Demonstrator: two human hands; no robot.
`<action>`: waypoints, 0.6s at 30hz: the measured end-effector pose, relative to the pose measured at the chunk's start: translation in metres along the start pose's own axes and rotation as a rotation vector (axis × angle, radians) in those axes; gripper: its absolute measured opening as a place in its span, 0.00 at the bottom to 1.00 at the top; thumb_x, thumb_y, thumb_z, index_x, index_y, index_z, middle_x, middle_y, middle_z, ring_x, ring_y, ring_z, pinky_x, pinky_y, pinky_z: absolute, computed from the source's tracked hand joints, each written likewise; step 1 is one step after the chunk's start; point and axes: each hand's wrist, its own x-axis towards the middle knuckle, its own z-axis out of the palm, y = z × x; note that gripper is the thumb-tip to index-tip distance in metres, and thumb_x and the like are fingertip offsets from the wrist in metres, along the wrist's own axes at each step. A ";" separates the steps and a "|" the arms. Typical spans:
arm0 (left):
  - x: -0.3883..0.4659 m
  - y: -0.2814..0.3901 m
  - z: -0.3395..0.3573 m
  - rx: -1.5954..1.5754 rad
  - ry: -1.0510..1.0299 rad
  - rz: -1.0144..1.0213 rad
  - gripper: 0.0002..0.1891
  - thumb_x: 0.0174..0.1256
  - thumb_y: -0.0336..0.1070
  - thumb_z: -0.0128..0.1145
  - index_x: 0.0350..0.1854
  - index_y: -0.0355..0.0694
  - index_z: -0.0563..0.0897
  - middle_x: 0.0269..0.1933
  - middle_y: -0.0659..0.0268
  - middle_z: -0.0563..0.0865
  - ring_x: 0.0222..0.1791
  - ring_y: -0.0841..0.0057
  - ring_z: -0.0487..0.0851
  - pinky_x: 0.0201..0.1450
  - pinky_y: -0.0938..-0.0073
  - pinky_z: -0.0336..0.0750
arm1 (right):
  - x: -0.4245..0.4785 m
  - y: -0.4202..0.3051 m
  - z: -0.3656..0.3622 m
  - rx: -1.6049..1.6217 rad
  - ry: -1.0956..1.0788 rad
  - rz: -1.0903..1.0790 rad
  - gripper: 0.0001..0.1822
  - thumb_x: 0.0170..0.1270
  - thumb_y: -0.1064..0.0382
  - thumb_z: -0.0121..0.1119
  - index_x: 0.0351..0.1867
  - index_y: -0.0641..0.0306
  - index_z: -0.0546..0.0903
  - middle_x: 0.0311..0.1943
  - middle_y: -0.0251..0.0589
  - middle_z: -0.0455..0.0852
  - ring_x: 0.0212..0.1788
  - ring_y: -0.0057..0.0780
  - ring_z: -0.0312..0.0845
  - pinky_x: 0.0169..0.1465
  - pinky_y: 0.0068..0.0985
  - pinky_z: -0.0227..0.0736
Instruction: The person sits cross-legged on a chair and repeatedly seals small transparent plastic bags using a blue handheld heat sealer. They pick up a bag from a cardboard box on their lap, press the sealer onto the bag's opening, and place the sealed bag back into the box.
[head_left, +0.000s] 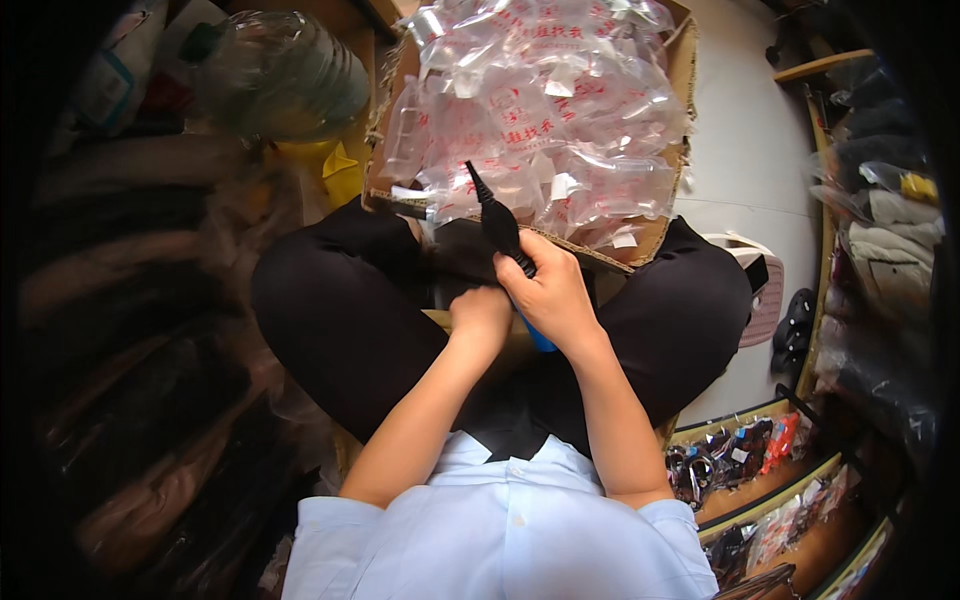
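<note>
My right hand (547, 289) is closed around a black tapered nozzle (499, 220) that points up and to the left. A blue part (538, 336) shows just below that hand. My left hand (482, 315) is a closed fist beside it, at the left; whether it grips anything is hidden. Beyond the hands, between my knees, stands an open cardboard box (645, 259) filled with clear inflated plastic bags (517, 112) bearing red print. The nozzle's tip lies in front of the bags at the box's near side.
A large clear plastic bottle (289, 79) stands at the upper left, near a yellow item (339, 174). Plastic-wrapped goods (150, 322) fill the left side. At the right are a pink and white stool (761, 300), black clogs (793, 330) and shelves (735, 420) of packaged items.
</note>
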 end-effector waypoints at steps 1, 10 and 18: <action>0.015 0.004 0.000 -0.148 -0.055 -0.070 0.11 0.58 0.36 0.55 0.39 0.36 0.84 0.41 0.54 0.87 0.44 0.63 0.85 0.48 0.61 0.78 | -0.002 0.002 0.000 0.007 -0.005 0.001 0.11 0.61 0.62 0.57 0.38 0.69 0.78 0.22 0.41 0.73 0.27 0.23 0.66 0.35 0.24 0.67; 0.147 -0.065 0.042 -0.641 0.200 -0.451 0.12 0.58 0.36 0.55 0.40 0.36 0.84 0.41 0.53 0.87 0.45 0.62 0.85 0.47 0.61 0.78 | -0.006 0.002 0.000 -0.010 -0.017 -0.103 0.08 0.59 0.65 0.56 0.34 0.70 0.76 0.27 0.48 0.75 0.30 0.41 0.73 0.36 0.30 0.69; 0.162 -0.072 0.067 -0.768 0.181 -0.448 0.12 0.58 0.36 0.55 0.40 0.36 0.84 0.41 0.53 0.87 0.45 0.62 0.85 0.47 0.61 0.78 | -0.006 -0.005 0.001 -0.120 -0.055 0.019 0.10 0.55 0.64 0.59 0.37 0.66 0.77 0.36 0.46 0.79 0.40 0.45 0.74 0.47 0.36 0.62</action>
